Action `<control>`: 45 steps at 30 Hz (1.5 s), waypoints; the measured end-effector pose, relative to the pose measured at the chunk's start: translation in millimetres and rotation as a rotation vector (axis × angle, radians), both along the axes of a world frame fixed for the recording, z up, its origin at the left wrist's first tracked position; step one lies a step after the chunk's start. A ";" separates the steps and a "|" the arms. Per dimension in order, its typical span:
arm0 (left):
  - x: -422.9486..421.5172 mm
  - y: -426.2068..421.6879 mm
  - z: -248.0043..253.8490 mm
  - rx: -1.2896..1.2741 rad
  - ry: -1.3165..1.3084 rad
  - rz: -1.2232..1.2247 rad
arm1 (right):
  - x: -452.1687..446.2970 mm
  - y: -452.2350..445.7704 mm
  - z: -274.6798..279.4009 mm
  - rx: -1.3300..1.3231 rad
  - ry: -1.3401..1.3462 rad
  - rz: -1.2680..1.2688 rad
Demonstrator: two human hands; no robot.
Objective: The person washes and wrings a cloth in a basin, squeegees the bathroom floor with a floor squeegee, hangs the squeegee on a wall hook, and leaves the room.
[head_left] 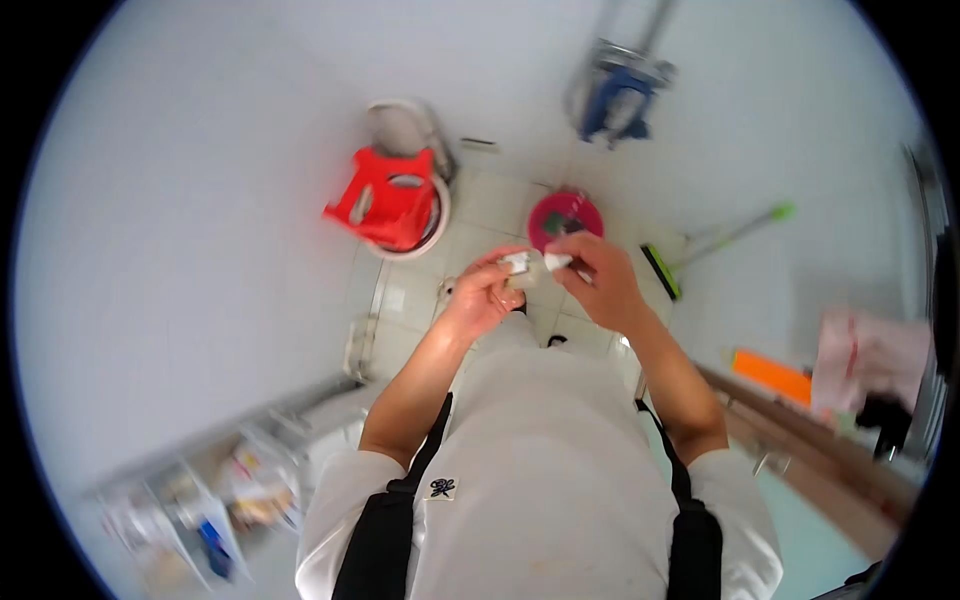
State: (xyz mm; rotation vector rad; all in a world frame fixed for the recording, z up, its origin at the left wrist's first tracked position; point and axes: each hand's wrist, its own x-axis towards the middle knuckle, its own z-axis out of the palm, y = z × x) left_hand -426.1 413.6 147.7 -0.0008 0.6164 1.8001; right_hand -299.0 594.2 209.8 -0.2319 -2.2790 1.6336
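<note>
Pinching a small pale container [521, 271] between thumb and fingertips, your left hand [485, 292] holds it in front of you, roughly midway between your forearms. The fingers of your right hand [597, 277] are closed around a small white piece [557, 262], just beside the container; blur hides exactly what it is and whether the two touch. In view past your hands, on the tiled floor [485, 212], is a pink bucket [537, 216] with dark and green items inside. Farther left, a red seat [395, 225] lies over a white toilet [408, 253]. To your right leans a green-edged squeegee [661, 272]; farther right are an orange object [772, 377] and a pale pink cloth [862, 362].
</note>
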 end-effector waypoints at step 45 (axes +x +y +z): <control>291.4 -615.5 -24.2 -0.857 0.749 1.074 | 54.5 -620.7 -49.8 -0.072 -0.664 1.024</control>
